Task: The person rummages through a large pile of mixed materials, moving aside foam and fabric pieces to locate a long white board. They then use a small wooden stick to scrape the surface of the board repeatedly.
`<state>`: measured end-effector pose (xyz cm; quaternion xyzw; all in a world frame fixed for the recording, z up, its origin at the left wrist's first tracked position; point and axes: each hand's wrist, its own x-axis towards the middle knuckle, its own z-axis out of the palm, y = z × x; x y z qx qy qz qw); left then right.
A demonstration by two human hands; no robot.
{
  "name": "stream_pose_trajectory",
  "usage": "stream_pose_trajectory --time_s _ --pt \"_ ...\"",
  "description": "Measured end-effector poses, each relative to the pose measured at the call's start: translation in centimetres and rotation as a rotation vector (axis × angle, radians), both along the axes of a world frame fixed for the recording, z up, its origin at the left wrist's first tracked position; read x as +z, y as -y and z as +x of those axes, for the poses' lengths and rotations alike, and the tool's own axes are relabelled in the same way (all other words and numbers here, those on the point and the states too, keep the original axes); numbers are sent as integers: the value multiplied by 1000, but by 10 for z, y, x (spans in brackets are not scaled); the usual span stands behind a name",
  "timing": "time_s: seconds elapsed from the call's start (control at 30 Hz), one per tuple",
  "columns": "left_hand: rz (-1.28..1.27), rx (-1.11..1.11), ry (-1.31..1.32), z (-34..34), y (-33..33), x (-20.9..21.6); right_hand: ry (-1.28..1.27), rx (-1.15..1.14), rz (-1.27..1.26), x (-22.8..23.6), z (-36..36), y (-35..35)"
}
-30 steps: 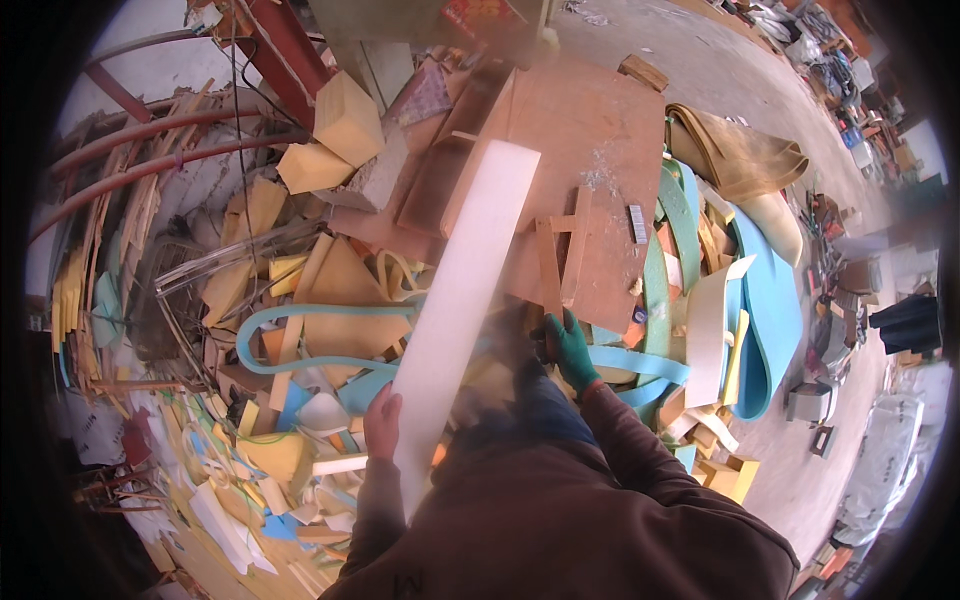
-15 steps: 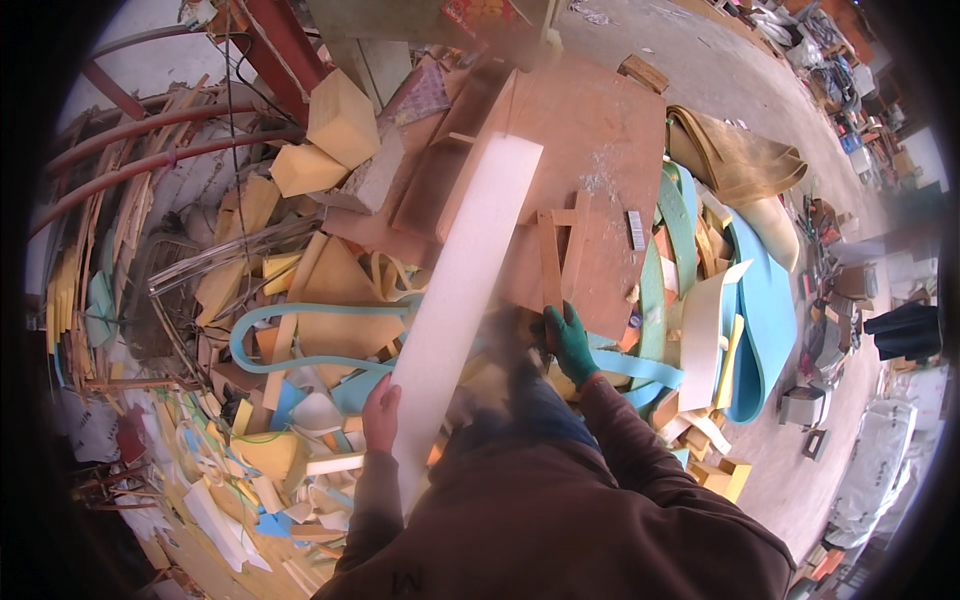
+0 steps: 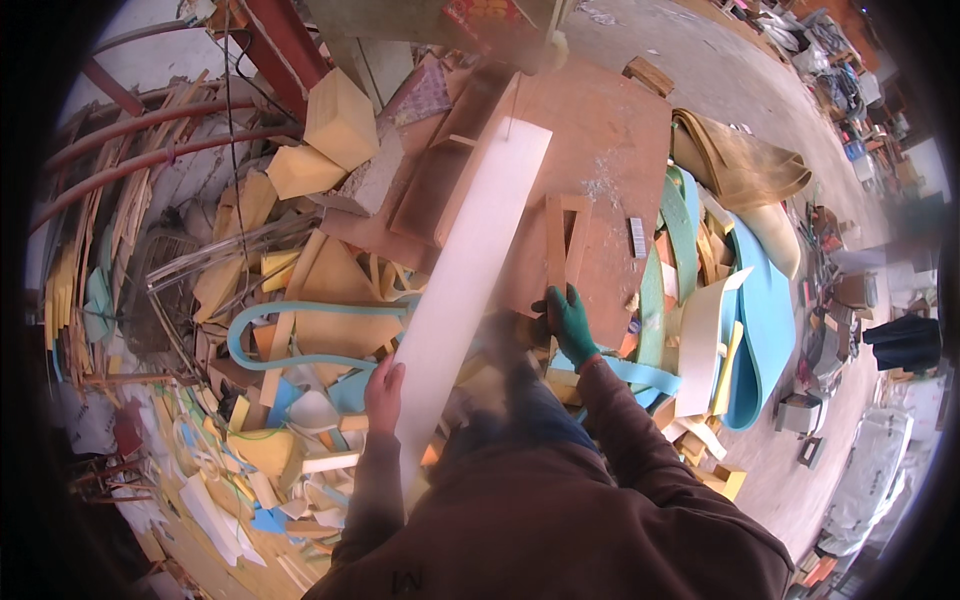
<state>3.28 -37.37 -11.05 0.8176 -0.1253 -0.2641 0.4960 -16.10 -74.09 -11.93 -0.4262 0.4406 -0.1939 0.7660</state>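
Observation:
A long white foam strip (image 3: 465,260) slants across a brown board (image 3: 610,170), its near end reaching my body. My bare left hand (image 3: 384,392) grips the strip's left edge near that end. The strip's far end lies by a thin upright wire or blade (image 3: 513,105). My right hand (image 3: 570,322), in a green glove, is closed around the near end of a narrow brown rectangular frame (image 3: 556,235). The frame lies along the board, right of the strip. A small grey ridged block (image 3: 637,238) rests farther right on the board.
Foam offcuts (image 3: 265,450) heap up at the left, with a looped blue strip (image 3: 300,308) among them. Blue foam sheets (image 3: 760,320) and a folded brown sheet (image 3: 740,155) are at the right. Yellow foam blocks (image 3: 340,120) sit near a red post (image 3: 280,50).
The brown frame has turned straighter and shifted slightly to the right, with my right hand moving a little farther away. The white strip has moved slightly forward with my left hand.

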Motion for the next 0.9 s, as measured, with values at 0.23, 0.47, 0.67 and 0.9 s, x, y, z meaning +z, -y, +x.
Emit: stream_pose_trajectory --time_s 0.23,0.47,0.67,0.9 --pt "52 -25 146 7 33 10 -44 -21 36 27 21 16" --pt "71 -9 146 7 35 9 70 -6 -10 1 -12 3" --pt "56 -11 165 6 33 -2 -103 258 -396 -45 -79 -61" --pt "27 -17 146 7 46 -7 -66 198 -544 -63 -67 -79"
